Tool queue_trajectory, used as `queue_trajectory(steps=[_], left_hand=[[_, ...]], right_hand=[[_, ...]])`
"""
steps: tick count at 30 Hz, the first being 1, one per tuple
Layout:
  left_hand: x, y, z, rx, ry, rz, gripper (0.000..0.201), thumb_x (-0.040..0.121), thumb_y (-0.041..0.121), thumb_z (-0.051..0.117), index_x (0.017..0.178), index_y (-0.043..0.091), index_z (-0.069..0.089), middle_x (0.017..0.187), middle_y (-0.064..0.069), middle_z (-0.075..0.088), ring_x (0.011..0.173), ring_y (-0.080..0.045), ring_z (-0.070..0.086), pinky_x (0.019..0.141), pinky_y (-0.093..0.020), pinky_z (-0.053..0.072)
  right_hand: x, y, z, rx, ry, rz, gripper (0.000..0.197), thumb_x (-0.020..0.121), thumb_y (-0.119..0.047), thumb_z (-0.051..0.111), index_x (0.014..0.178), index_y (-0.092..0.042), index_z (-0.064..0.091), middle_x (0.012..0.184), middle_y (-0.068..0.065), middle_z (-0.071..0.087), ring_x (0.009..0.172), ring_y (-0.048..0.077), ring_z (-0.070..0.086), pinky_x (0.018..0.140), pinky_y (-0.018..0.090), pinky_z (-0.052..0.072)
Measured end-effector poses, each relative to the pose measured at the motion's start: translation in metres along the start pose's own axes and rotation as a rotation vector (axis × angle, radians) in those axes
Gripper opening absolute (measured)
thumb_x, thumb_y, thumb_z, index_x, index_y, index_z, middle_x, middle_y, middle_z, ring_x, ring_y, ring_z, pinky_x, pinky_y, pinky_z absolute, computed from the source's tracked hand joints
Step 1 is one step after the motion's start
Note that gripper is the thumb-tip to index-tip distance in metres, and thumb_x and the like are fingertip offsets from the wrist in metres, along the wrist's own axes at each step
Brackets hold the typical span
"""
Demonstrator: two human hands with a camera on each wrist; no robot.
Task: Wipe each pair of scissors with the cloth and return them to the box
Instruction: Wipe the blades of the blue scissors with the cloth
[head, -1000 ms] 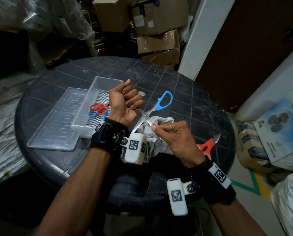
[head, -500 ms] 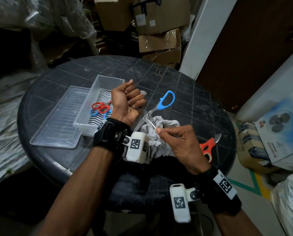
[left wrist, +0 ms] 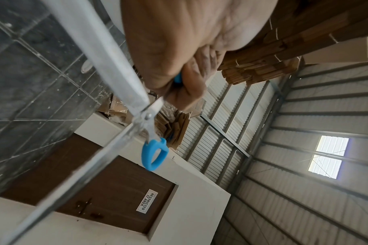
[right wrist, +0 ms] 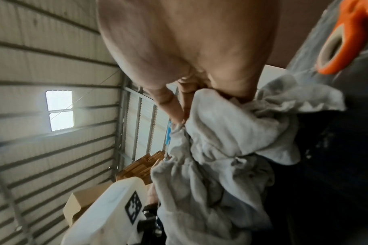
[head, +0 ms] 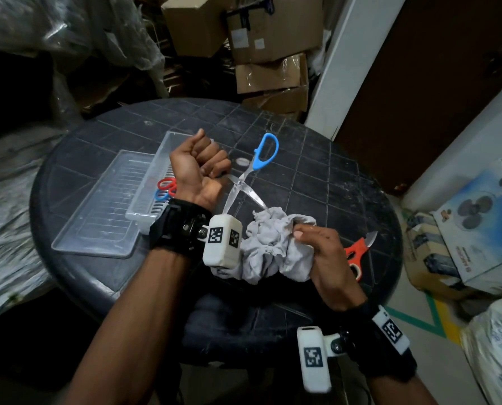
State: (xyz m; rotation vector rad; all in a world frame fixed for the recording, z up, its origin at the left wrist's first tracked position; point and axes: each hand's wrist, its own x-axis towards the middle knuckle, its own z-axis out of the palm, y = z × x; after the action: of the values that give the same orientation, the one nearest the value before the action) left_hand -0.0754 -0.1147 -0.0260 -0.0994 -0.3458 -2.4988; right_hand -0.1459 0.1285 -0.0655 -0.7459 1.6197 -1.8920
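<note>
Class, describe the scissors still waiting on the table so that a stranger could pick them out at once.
Start at the round dark table and go to its right edge, just beyond the right hand gripping the cloth. The orange scissors lie there, partly hidden by that hand. They alone lie loose on the table: the blue scissors are held, and the rest sit in the box.

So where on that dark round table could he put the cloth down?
Bare patches: the far side of the dark round table beyond the clear plastic box, and the right part beyond the orange-handled scissors. Crowded: the middle, with both hands, the blue-handled scissors and the grey cloth.
</note>
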Motion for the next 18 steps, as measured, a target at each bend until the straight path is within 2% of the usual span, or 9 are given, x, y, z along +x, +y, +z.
queue_trajectory(steps=[1, 2, 3, 4, 5, 8, 11, 13, 18], left_hand=[[0.001, 0.0, -0.001, -0.006, -0.014, -0.02, 0.055, 0.104, 0.018, 0.037, 0.049, 0.022, 0.03, 0.041, 0.008, 0.022, 0.031, -0.007, 0.02, 0.031, -0.02, 0.018], [0.002, -0.002, -0.002, -0.012, -0.024, -0.043, 0.055, 0.104, 0.019, 0.037, 0.05, 0.022, 0.03, 0.041, 0.008, 0.023, 0.031, -0.007, 0.021, 0.031, -0.02, 0.018], [0.002, -0.003, -0.002, -0.017, -0.031, -0.07, 0.055, 0.104, 0.02, 0.037, 0.05, 0.022, 0.03, 0.041, 0.008, 0.023, 0.031, -0.007, 0.022, 0.031, -0.02, 0.018], [0.001, -0.005, -0.001, -0.017, -0.037, -0.098, 0.056, 0.105, 0.02, 0.037, 0.05, 0.022, 0.03, 0.04, 0.007, 0.023, 0.03, -0.007, 0.022, 0.031, -0.02, 0.018], [0.001, -0.008, 0.0, -0.007, -0.041, -0.125, 0.057, 0.106, 0.021, 0.036, 0.049, 0.022, 0.029, 0.04, 0.008, 0.023, 0.03, -0.007, 0.02, 0.031, -0.02, 0.017], [-0.002, -0.016, 0.006, 0.054, -0.046, -0.181, 0.057, 0.106, 0.022, 0.035, 0.05, 0.024, 0.027, 0.041, 0.009, 0.018, 0.034, -0.007, 0.01, 0.033, -0.02, 0.012], [-0.005, -0.021, 0.01, 0.086, -0.07, -0.21, 0.052, 0.106, 0.023, 0.034, 0.056, 0.028, 0.021, 0.046, 0.01, 0.011, 0.036, -0.007, 0.008, 0.034, -0.019, 0.011], [-0.005, -0.023, 0.011, 0.119, -0.082, -0.213, 0.05, 0.106, 0.023, 0.035, 0.058, 0.028, 0.019, 0.047, 0.009, 0.01, 0.036, -0.007, 0.007, 0.034, -0.019, 0.01], [-0.005, -0.029, 0.01, 0.176, -0.103, -0.234, 0.048, 0.105, 0.023, 0.038, 0.06, 0.028, 0.02, 0.042, 0.009, 0.019, 0.036, -0.006, 0.009, 0.032, -0.019, 0.013]], right_hand=[[0.006, 0.001, -0.001, 0.066, 0.013, -0.011, 0.032, 0.089, 0.002, 0.052, 0.072, -0.003, 0.078, 0.089, 0.014, 0.076, 0.091, 0.023, 0.073, 0.089, 0.033, 0.058], [0.01, -0.001, 0.0, 0.131, 0.004, -0.007, 0.034, 0.087, 0.009, 0.046, 0.071, 0.001, 0.075, 0.084, 0.014, 0.072, 0.084, 0.021, 0.071, 0.082, 0.029, 0.058], [0.016, -0.001, 0.0, 0.163, -0.019, 0.005, 0.029, 0.086, 0.014, 0.043, 0.075, 0.012, 0.069, 0.083, 0.021, 0.068, 0.083, 0.026, 0.068, 0.079, 0.029, 0.058], [0.02, -0.004, 0.003, 0.179, -0.051, 0.013, 0.022, 0.087, 0.016, 0.043, 0.082, 0.02, 0.064, 0.087, 0.026, 0.066, 0.085, 0.033, 0.066, 0.08, 0.031, 0.058], [0.023, -0.006, 0.004, 0.167, -0.073, 0.015, 0.021, 0.089, 0.017, 0.043, 0.09, 0.021, 0.063, 0.093, 0.03, 0.067, 0.088, 0.036, 0.067, 0.082, 0.033, 0.06], [0.031, -0.011, 0.011, 0.189, -0.13, 0.017, 0.031, 0.095, 0.016, 0.042, 0.108, 0.011, 0.07, 0.11, 0.029, 0.072, 0.1, 0.035, 0.072, 0.091, 0.038, 0.061], [0.037, -0.011, 0.017, 0.227, -0.137, 0.032, 0.027, 0.095, 0.009, 0.048, 0.113, 0.007, 0.068, 0.112, 0.023, 0.073, 0.1, 0.029, 0.074, 0.092, 0.037, 0.061], [0.038, -0.009, 0.019, 0.229, -0.153, 0.067, 0.022, 0.092, -0.001, 0.057, 0.108, 0.007, 0.07, 0.104, 0.019, 0.076, 0.091, 0.025, 0.075, 0.085, 0.033, 0.062], [0.04, -0.008, 0.021, 0.093, -0.185, 0.07, 0.037, 0.086, -0.015, 0.069, 0.11, 0.013, 0.07, 0.1, 0.022, 0.076, 0.085, 0.024, 0.074, 0.079, 0.029, 0.061]])
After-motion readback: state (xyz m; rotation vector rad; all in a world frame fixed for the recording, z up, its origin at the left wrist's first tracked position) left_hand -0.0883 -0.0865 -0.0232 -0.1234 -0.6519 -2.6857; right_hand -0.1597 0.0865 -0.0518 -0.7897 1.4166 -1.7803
